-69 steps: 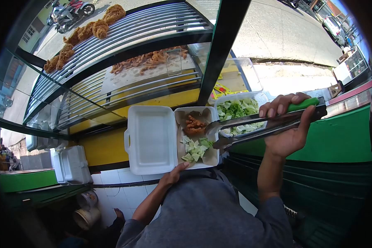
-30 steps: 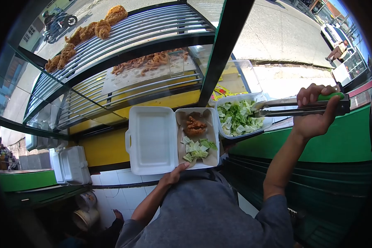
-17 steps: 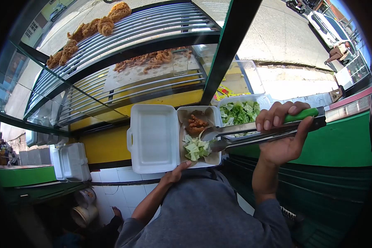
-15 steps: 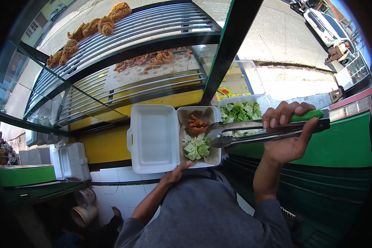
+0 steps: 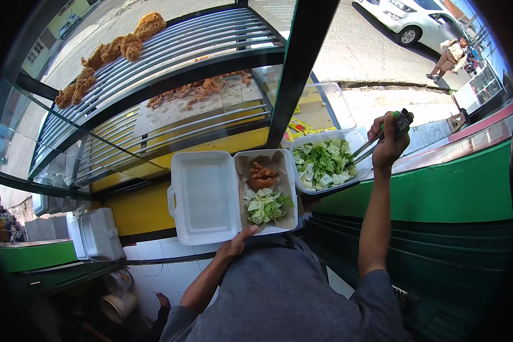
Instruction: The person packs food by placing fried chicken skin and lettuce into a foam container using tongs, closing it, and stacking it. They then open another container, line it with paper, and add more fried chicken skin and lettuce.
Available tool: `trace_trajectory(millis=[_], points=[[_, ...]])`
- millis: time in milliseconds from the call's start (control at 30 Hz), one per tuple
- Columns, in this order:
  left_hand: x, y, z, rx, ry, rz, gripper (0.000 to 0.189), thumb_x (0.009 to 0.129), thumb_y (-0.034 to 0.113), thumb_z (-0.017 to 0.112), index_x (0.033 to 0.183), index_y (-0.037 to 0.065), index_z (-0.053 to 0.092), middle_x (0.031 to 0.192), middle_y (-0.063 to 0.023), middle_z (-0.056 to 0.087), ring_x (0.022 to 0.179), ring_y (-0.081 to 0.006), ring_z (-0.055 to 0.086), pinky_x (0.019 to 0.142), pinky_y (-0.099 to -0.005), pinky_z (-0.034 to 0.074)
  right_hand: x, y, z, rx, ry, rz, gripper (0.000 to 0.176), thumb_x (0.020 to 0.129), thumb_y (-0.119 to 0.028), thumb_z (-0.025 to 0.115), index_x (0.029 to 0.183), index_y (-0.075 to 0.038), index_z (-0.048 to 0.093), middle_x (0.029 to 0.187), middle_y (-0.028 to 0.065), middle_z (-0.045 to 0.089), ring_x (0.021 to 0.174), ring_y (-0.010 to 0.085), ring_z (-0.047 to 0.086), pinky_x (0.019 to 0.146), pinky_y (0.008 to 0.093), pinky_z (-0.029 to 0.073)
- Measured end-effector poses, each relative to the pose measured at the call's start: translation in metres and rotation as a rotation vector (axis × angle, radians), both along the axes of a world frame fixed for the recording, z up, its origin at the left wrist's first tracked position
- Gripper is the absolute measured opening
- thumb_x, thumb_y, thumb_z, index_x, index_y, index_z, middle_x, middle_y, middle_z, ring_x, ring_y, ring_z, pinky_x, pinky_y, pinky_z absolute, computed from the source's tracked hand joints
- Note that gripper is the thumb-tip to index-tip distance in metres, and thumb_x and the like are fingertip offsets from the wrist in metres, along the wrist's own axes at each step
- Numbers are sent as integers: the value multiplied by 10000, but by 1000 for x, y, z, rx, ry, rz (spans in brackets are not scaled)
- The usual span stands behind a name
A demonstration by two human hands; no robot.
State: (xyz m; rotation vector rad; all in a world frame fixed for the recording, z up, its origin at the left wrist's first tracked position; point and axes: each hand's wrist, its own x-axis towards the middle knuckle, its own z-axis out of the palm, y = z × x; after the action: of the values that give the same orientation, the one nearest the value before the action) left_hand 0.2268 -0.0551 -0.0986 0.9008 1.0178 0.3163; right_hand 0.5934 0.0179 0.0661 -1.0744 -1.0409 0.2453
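Note:
An open white foam box (image 5: 206, 196) rests in front of me, its lid folded out to the left. Brown paper lines its right half, where fried chicken (image 5: 262, 175) lies above chopped lettuce (image 5: 265, 205). My left hand (image 5: 237, 243) holds the box's near edge, thumb on the rim. My right hand (image 5: 389, 142) is closed round the green-handled metal tongs (image 5: 363, 154), whose tips reach into the lettuce (image 5: 324, 162) in a clear plastic tub (image 5: 347, 183) right of the box.
Fried chicken pieces (image 5: 130, 47) lie on a slatted rack (image 5: 171, 57) behind glass. More foam boxes (image 5: 97, 232) are stacked at left. Yellow packets (image 5: 299, 128) sit in a clear bin beyond the tub. Outside, a person (image 5: 450, 57) is near a white car (image 5: 407, 21).
My right hand has moved the tongs from over the foam box to the lettuce tub, tipping them steeply. More lettuce now shows in the box's right half. My left hand stays at the box edge.

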Motion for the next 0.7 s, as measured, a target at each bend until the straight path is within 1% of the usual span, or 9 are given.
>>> trace_trajectory(millis=[133,233,267,333,400,433,533,567,700], points=[[-2,-2,-19,-12,-18,-19,609,911,489,519,1210,-34,608,1254,-144,583,1172,-248,498,1050,-306,320,-3,-4,21,91,32,-18,227,978,-207,553,867,-11,524,624,53,489,490,118,464,438,252,383],[-1,0,-12,-16,-6,-44,608,917,488,509,1216,-33,606,1263,-144,578,1176,-251,498,1058,-308,312,-10,-12,50,157,101,25,247,986,-242,539,890,-15,520,639,71,486,510,136,476,450,266,383],[-1,0,-8,-14,7,-45,594,922,476,497,1204,-36,603,1232,-134,586,1135,-235,510,1037,-299,326,-9,-14,55,181,112,48,250,989,-247,535,896,-15,520,644,72,487,519,137,480,454,267,382],[1,0,-2,-8,33,-49,567,930,453,474,1181,-40,596,1170,-116,601,1054,-204,534,996,-282,354,-9,-16,59,168,85,114,235,999,-223,510,910,-6,526,681,93,515,569,164,522,514,297,449],[-1,0,-9,-22,21,-50,600,923,479,496,1211,-37,599,1237,-134,586,1142,-237,509,1044,-301,322,-16,-9,57,143,89,90,227,1003,-207,498,917,1,529,698,106,529,591,179,541,550,318,484],[-1,0,-11,-30,15,-52,617,919,492,508,1226,-36,600,1270,-143,578,1186,-253,497,1067,-311,306,-12,-7,49,119,51,152,226,1007,-191,486,929,16,531,724,119,546,626,197,565,602,345,517],[0,0,-2,-33,41,-54,629,917,501,508,1230,-36,598,1274,-146,576,1197,-252,490,1069,-313,306,-13,-2,21,-23,54,123,232,999,-203,509,900,6,528,659,77,521,549,158,529,528,299,460],[-1,0,-5,-23,29,-52,632,916,504,508,1232,-36,598,1278,-147,574,1202,-252,487,1071,-314,303,-12,0,14,-41,37,96,262,999,-271,532,930,-20,514,641,67,487,526,151,480,494,290,418],[-6,-6,-33,-41,11,-44,642,913,512,512,1241,-35,593,1285,-151,570,1212,-253,480,1072,-316,300,-18,-7,33,31,64,46,255,990,-236,534,862,-16,523,624,46,483,484,119,470,453,258,392]])
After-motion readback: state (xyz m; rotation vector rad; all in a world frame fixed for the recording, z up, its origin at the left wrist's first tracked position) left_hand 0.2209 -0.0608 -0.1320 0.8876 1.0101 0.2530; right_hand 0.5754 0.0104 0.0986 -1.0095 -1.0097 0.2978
